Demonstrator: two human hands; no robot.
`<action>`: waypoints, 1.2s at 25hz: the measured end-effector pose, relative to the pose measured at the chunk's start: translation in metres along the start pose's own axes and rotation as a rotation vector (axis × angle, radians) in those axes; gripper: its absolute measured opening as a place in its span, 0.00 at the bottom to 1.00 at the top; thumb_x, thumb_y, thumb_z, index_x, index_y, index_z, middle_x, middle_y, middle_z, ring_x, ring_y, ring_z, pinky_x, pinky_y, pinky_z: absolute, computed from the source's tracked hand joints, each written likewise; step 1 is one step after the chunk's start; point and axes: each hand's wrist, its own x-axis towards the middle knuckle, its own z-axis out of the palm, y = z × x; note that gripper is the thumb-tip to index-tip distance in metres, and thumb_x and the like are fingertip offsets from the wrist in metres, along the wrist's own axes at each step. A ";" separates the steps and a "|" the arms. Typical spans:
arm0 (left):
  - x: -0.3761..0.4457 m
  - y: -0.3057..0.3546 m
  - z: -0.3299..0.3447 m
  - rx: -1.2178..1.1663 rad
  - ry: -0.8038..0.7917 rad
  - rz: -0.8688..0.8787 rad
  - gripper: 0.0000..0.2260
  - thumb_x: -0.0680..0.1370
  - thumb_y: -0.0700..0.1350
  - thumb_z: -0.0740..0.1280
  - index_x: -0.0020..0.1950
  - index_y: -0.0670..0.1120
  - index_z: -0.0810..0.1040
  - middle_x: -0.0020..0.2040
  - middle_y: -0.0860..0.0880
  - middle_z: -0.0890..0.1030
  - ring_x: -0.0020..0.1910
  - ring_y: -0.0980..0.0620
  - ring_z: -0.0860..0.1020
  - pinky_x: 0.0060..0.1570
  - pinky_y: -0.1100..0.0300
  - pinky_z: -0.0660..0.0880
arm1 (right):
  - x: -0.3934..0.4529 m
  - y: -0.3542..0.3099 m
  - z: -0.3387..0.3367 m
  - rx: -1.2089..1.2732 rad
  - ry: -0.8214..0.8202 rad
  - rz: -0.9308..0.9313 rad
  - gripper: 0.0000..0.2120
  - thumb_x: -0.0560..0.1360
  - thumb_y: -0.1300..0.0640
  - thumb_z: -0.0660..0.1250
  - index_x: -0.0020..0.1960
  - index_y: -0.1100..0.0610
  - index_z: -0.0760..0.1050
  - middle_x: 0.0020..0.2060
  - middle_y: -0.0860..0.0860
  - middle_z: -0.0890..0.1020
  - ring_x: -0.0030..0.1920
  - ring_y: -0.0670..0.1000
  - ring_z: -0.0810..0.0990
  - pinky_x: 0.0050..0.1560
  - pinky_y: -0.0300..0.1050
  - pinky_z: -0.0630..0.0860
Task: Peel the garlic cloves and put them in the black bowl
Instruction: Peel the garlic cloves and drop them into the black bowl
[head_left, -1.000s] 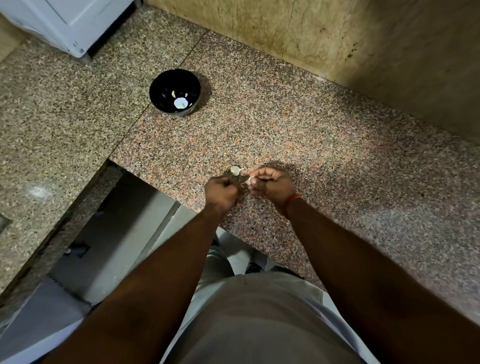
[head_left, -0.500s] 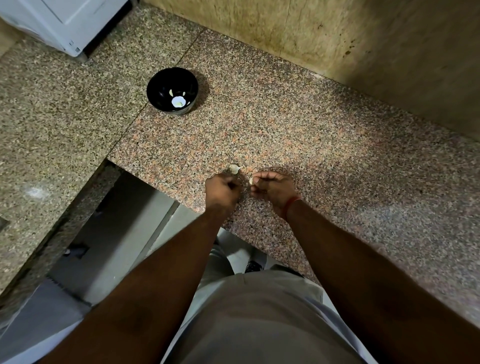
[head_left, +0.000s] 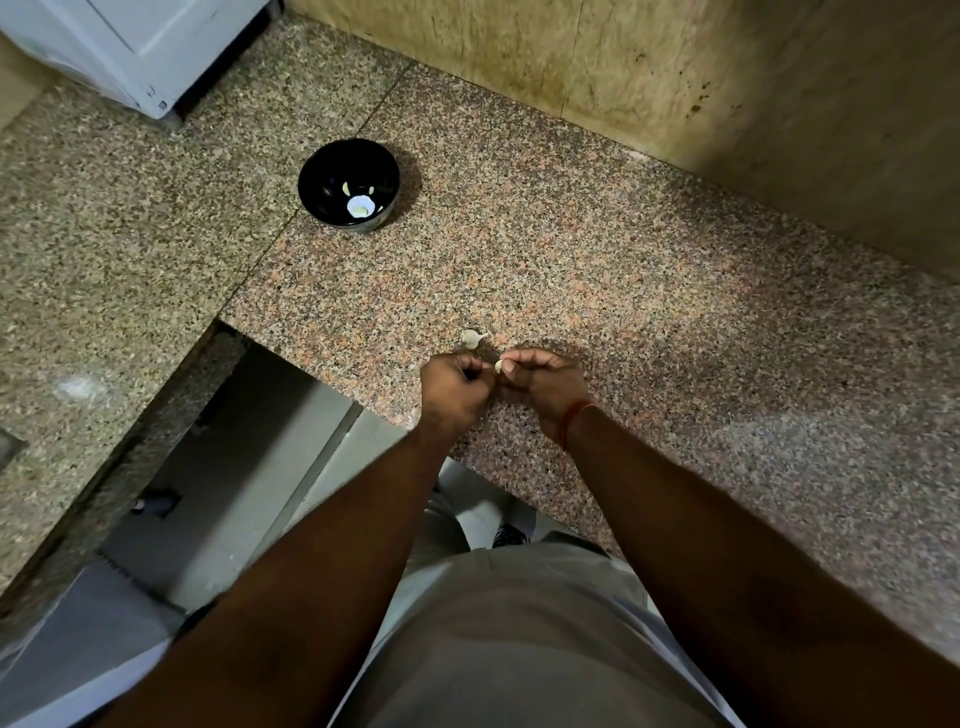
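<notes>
Speckled granite table (head_left: 597, 270) fills my view; I take the black bowl (head_left: 348, 183) as landmark, with pale peeled pieces lying inside it. Well nearer me than the bowl, my right hand (head_left: 545, 387) pinches a small garlic clove (head_left: 498, 366) at its fingers (head_left: 511, 364); my left hand (head_left: 452, 387) sits just beside it, curled, though I cannot tell what it grips; a second clove (head_left: 471, 338) lies on the table between hands and bowl, close to the hands.

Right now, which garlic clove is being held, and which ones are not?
The clove pinched by the right hand. Another clove lies loose on the counter; the rest sit in the black bowl.
</notes>
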 end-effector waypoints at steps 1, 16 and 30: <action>0.000 -0.001 0.002 -0.008 0.010 -0.018 0.02 0.77 0.36 0.73 0.47 0.39 0.85 0.41 0.45 0.86 0.33 0.50 0.80 0.36 0.59 0.78 | -0.001 0.001 0.002 0.017 0.015 -0.004 0.06 0.74 0.69 0.74 0.49 0.61 0.84 0.46 0.58 0.87 0.48 0.56 0.87 0.52 0.57 0.84; 0.003 -0.003 0.005 -0.046 -0.036 -0.113 0.02 0.79 0.36 0.71 0.46 0.40 0.82 0.42 0.42 0.85 0.30 0.48 0.79 0.26 0.58 0.75 | -0.008 0.000 0.006 0.086 0.079 0.008 0.08 0.73 0.72 0.73 0.51 0.65 0.83 0.47 0.59 0.87 0.49 0.57 0.87 0.49 0.54 0.85; 0.001 -0.011 -0.005 -0.036 -0.085 -0.052 0.02 0.79 0.36 0.69 0.50 0.38 0.82 0.41 0.44 0.82 0.26 0.61 0.74 0.26 0.66 0.71 | -0.008 -0.008 0.000 -0.112 -0.084 -0.051 0.10 0.73 0.71 0.74 0.50 0.60 0.85 0.49 0.58 0.87 0.52 0.60 0.86 0.52 0.57 0.84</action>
